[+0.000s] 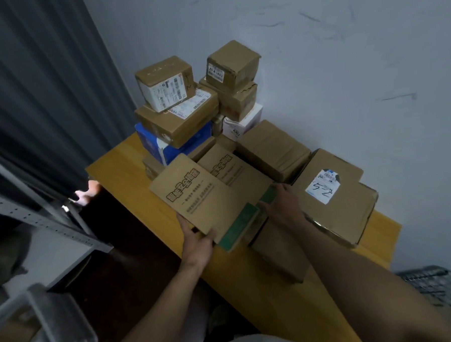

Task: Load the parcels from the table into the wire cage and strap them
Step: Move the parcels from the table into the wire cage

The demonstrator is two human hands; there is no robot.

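Note:
A flat brown printed parcel with green edges (207, 195) is tilted above the wooden table (125, 176). My left hand (196, 240) grips its near left corner, thumb on top. My right hand (283, 201) holds its right green edge. Under and behind it lie more cardboard parcels: a large box with a label marked 5-2 (333, 199), a plain box (272, 147), a blue box (152, 146) and stacked small boxes (165, 82) against the wall. A wire cage (439, 287) shows at the lower right beside the table.
A grey metal shelf unit (47, 224) stands at the left, with a dark curtain (40, 89) behind it. A pale plastic crate (44, 326) sits at the lower left. The wall (344, 60) closes off the table's far side.

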